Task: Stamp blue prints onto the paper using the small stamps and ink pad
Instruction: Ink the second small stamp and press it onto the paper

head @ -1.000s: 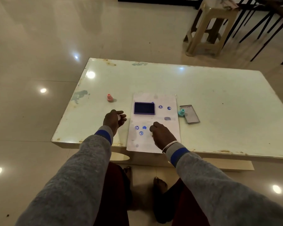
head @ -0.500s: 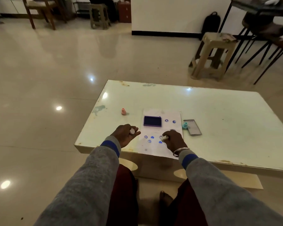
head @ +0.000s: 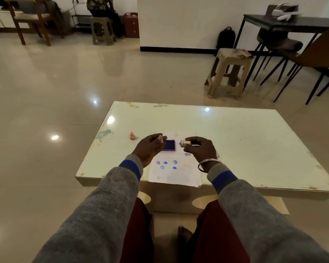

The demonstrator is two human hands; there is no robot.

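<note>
A white paper point(head: 179, 175) lies at the near edge of the pale table point(head: 245, 141), with several blue prints point(head: 166, 165) on it. The blue ink pad point(head: 169, 145) sits on the paper's far part, half hidden by my left hand point(head: 149, 149). That hand is raised above the paper and pinches a small white piece point(head: 160, 138), perhaps a cap. My right hand point(head: 200, 149) is lifted too and holds a small cream stamp point(head: 184, 143) sideways, its inked face towards the left hand. A pink stamp point(head: 132, 135) stands on the table to the left.
A plastic stool point(head: 228, 73) stands beyond the table's far right corner, with dark chairs point(head: 300, 59) and a black desk point(head: 289, 23) behind it. Further stools and a wooden chair point(head: 30, 19) are at the far left. My knees are under the table's near edge.
My right hand has lifted the cream stamp off the paper and turned it sideways. The left hand rose towards it. The camera tilted up, showing more of the room.
</note>
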